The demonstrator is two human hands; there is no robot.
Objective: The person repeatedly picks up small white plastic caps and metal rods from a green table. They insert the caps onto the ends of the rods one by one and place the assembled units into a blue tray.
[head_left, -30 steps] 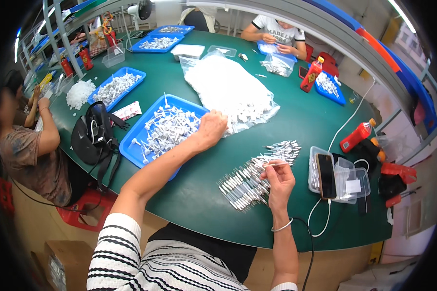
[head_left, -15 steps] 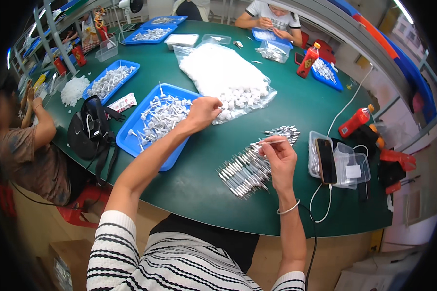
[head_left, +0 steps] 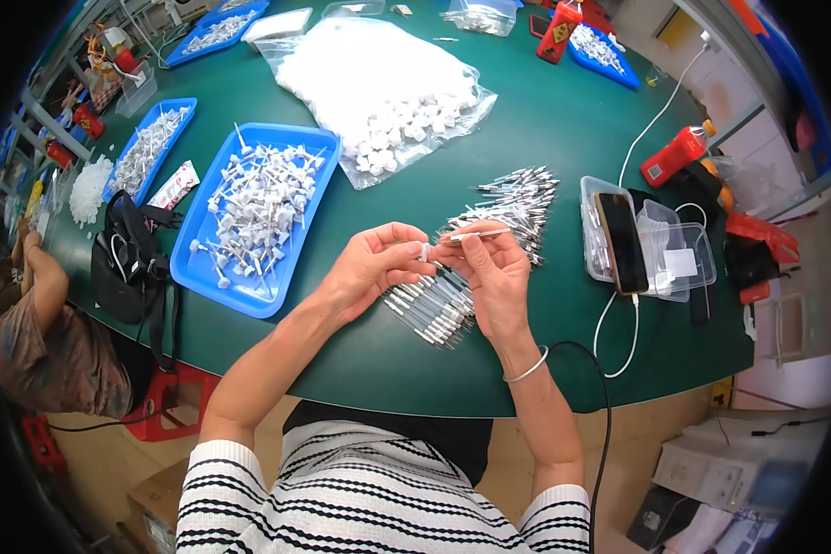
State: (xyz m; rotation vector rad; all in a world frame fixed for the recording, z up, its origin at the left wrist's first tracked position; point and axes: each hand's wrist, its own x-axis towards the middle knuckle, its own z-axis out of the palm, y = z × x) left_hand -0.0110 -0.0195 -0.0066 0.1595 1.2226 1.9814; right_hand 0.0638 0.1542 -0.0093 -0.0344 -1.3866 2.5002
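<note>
My left hand (head_left: 367, 270) pinches a small white plastic cap (head_left: 425, 252) between thumb and fingers. Close beside it, my right hand (head_left: 495, 284) grips a thin silvery metal rod (head_left: 476, 234), held roughly level and pointing toward the cap. Whether rod and cap touch is too small to tell. Below and behind both hands lies a pile of similar metal rods (head_left: 432, 312), partly covered by the fingers. Left of my hands, a blue tray (head_left: 181, 264) holds many white-capped rods. Beyond them lies a clear bag (head_left: 342, 69) of white caps, some loose at its mouth.
At right, a phone (head_left: 621, 242) rests on clear plastic boxes (head_left: 679, 238), with a white cable beside it. A red bottle (head_left: 674, 155) lies farther right. A black bag (head_left: 125, 263) and a second blue tray (head_left: 186, 115) are at left, near another person (head_left: 51, 342).
My left hand has come back from the bag's mouth toward my right hand, now with a white cap. My right hand has shifted left with its rod. The view has tilted downward.
</note>
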